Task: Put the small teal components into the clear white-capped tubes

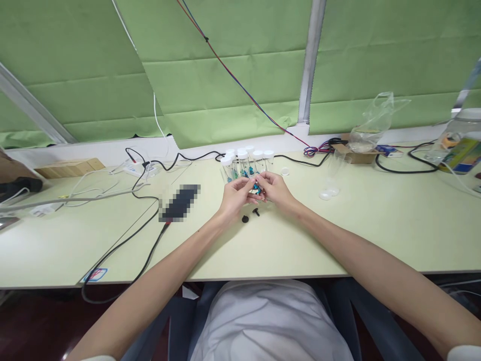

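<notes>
In front of the capped vials, my left hand [233, 196] and my right hand [277, 190] meet with bent fingers. Between the fingertips shows a small shiny blue piece [257, 189]; the fingers cover much of it, so its exact kind is unclear. Just beyond the hands stand several clear vials [243, 163] with white caps, some with blue or green pieces inside. On the table below the hands lie a round black piece [245, 219] and a black piece with a stem [256, 212]. A loose white cap [285, 171] rests beyond my right hand.
To the right lie clear tubes [332, 173] with white ends. Farther back are a cardboard box [356, 157] with a plastic bag [372, 125] and a large clear jar [464, 145]. Black cables [152, 213] run across the left side beside a pixelated dark object [180, 203].
</notes>
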The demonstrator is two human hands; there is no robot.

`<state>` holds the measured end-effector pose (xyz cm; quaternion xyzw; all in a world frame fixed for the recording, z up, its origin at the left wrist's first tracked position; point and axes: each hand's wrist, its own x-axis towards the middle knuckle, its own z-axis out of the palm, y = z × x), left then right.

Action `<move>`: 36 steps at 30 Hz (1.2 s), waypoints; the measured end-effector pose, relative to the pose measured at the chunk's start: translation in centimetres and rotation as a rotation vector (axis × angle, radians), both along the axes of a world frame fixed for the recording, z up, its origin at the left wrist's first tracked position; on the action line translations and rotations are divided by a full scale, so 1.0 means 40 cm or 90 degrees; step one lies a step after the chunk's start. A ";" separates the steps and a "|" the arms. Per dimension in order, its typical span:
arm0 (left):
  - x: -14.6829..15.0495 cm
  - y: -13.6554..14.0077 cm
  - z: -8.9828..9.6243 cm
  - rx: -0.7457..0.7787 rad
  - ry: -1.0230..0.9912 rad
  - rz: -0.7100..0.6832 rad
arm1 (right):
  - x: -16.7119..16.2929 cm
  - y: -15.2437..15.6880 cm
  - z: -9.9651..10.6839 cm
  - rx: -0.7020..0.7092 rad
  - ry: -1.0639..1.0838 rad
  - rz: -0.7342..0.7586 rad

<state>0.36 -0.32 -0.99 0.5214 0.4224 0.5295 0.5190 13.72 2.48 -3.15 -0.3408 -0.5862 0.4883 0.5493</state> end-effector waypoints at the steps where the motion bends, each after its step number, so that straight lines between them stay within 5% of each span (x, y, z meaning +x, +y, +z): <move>1: 0.000 0.000 0.000 0.001 -0.002 0.000 | 0.000 0.001 0.000 0.000 0.000 -0.002; 5: 0.001 0.000 0.003 0.015 -0.004 0.015 | 0.001 -0.003 0.007 0.051 -0.061 -0.058; 13: -0.001 0.001 0.005 0.083 0.016 0.059 | 0.010 -0.022 0.014 0.316 -0.285 -0.175; 36: -0.003 0.000 0.001 0.102 0.066 0.027 | 0.024 -0.016 0.019 0.353 -0.426 -0.179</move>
